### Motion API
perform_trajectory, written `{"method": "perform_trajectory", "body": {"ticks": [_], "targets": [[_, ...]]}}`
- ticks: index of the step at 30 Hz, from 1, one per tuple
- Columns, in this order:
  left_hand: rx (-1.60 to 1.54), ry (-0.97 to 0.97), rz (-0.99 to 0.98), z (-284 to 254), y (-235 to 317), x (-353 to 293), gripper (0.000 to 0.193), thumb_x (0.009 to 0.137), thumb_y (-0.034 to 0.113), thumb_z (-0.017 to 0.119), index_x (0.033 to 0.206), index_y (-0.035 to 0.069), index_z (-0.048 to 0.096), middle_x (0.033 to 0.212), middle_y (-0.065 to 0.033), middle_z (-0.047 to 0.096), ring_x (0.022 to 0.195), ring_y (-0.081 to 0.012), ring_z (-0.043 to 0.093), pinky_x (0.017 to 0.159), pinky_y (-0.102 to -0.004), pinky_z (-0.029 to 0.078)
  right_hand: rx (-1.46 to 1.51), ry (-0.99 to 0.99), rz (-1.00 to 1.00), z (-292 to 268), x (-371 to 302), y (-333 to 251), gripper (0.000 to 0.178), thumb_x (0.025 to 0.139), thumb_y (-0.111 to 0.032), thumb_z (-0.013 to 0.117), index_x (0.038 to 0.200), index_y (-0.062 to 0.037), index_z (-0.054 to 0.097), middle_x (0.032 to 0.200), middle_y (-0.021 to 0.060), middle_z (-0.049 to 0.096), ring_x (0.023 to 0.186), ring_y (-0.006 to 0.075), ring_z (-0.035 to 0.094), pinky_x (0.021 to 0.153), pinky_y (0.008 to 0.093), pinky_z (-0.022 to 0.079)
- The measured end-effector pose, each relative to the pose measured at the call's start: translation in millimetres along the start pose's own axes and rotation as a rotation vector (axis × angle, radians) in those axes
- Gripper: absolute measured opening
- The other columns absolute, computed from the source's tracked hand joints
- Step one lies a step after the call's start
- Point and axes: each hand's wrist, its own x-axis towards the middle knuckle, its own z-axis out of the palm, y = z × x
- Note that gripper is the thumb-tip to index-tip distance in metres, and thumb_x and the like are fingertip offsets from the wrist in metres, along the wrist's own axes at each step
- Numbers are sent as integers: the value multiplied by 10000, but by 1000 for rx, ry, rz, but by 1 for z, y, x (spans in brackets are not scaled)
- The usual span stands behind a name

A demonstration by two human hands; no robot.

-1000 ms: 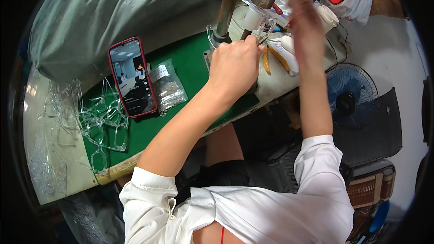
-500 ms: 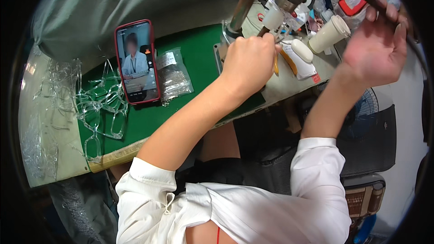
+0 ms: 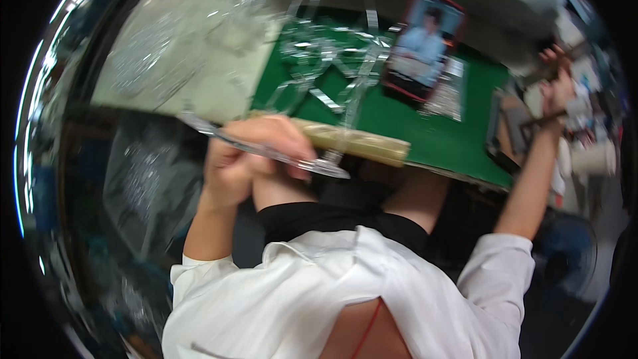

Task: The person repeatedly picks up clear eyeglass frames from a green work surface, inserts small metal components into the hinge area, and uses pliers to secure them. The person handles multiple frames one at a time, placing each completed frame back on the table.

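Observation:
My left hand [image 3: 256,153] is closed around a clear plastic eyeglass frame [image 3: 329,167], held in front of the bench's near edge. One end of the frame points left past my fingers. Out at the far right, my right hand [image 3: 558,86] is raised beside the dark metal parts of a bench machine [image 3: 515,123]. Motion smears its fingers, so whether they grip anything is unclear. More clear eyeglass frames [image 3: 332,60] lie in a loose heap on the green mat [image 3: 465,139], beyond my left hand.
A phone in a red case [image 3: 425,46] shows a person on its screen, with a small clear bag [image 3: 446,93] of parts beside it. A yellowish strip [image 3: 359,143] runs along the bench's front edge. A pale cup [image 3: 591,158] and a fan [image 3: 565,252] are at the right.
The view has swung left. My left hand has moved from the machine to the bench's front edge, now with a clear eyeglass frame in it. My right hand has come lower, beside the machine.

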Motion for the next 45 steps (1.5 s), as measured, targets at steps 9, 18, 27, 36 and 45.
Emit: {"method": "perform_trajectory", "body": {"ticks": [9,18,27,36,45], "targets": [[268,691,-144,-170,55,-147,330,982,286,486,1104,-10,566,827,-76,589,822,-203,597,730,-337,497,-119,40,50,-22,17,3,433,997,-355,445,1267,-21,506,1131,85,612,1057,216,558,983,353,397],[338,818,-775,-251,17,-85,398,966,357,509,1078,-16,590,770,-67,642,573,-104,598,537,-189,496,-132,303,-194,-69,-41,-12,340,963,-269,517,1191,-22,573,1157,75,590,1085,189,540,945,308,382],[1704,423,-34,-165,-33,89,244,810,303,670,899,77,647,760,-106,622,767,-208,636,684,-297,505,-272,410,-350,31,-168,-52,171,966,-154,531,1035,-4,576,968,51,591,922,117,527,803,250,382],[2494,-798,-238,-179,-55,185,420,825,83,589,1234,168,554,873,-24,666,950,-229,633,1003,-433,399,-194,141,-208,64,-212,-42,82,946,-78,534,984,-16,571,912,32,565,763,80,458,684,216,366],[1484,-283,-442,-212,50,229,410,800,305,649,1141,98,556,637,36,483,508,-39,465,435,-194,318,-903,-584,-62,116,-234,-50,161,837,-23,581,988,-20,637,830,120,556,753,280,573,684,325,456]]}}
